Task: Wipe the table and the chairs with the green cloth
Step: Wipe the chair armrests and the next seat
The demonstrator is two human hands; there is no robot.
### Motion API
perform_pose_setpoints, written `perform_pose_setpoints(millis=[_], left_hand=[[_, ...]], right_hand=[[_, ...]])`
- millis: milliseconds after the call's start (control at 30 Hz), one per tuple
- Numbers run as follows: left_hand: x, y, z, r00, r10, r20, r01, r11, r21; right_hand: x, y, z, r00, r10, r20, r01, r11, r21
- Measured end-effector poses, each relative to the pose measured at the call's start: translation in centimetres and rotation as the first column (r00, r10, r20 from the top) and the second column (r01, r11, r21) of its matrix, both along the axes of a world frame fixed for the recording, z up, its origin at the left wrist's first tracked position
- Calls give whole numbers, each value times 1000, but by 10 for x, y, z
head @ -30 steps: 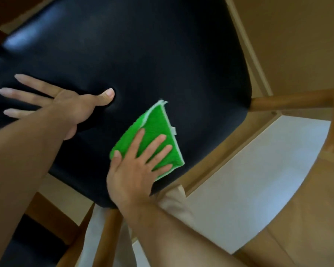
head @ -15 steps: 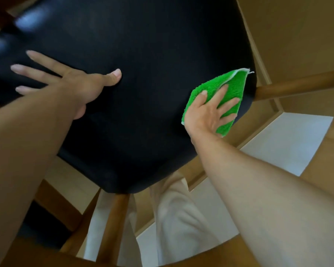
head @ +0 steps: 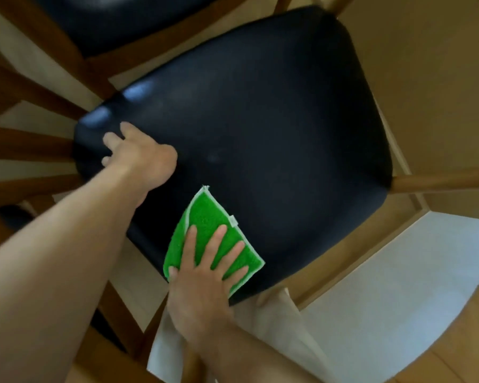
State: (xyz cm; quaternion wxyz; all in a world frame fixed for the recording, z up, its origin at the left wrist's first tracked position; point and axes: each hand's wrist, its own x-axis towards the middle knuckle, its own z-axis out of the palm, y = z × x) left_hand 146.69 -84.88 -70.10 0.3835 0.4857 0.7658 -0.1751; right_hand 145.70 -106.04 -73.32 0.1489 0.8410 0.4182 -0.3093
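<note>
Right hand lies flat on the green cloth, fingers straight and spread, thumb at the cloth's left edge. No pinch or curl: the palm and fingers press the cloth down onto the black chair seat. The cloth is folded, with a pale edge trim and a small tag on its right side. It sits at the near edge of the seat; its far corner points beyond the fingertips, its near corner reaches the seat rim under the palm.

Left hand rests on the seat well to the left of the cloth, near the seat's left edge. Its fingers are extended and loosely spread on the cushion, holding nothing; the image is blurred there, so exact contact of each fingertip cannot be told.

Around the hands: a wooden rail sticks out from the seat to the right of the right fingers. A second dark seat lies beyond the left fingers at the top, with wooden frame bars fanning out to the left. Pale trouser legs show below the right wrist. A white floor area lies to the lower right, beside tan wooden floor.
</note>
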Motion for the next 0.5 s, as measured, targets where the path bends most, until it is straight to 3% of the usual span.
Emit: perform_pose_setpoints(millis=[67,133,200,267,333,400,500], left_hand=[[-10,6,6,999,-15,-40,17,998,58],[-18,7,10,996,-50,-74,57,994,96],[-22,5,12,993,-82,-81,90,991,104],[-22,2,13,990,-105,-99,114,989,94],[-19,-6,18,978,-182,-100,191,978,80],[-16,-21,21,944,-324,-65,328,942,69],[-14,-45,25,852,-520,52,521,853,-3]], right_hand=[[24,2,-10,973,228,-44,-219,964,150],[65,22,-17,885,462,-64,-422,852,310],[118,64,-26,861,508,-10,-469,803,368],[173,114,-35,926,370,70,-370,863,344],[216,156,-33,990,103,96,-131,930,344],[236,178,-32,990,-101,101,59,934,353],[209,181,-32,982,-139,127,86,930,358]])
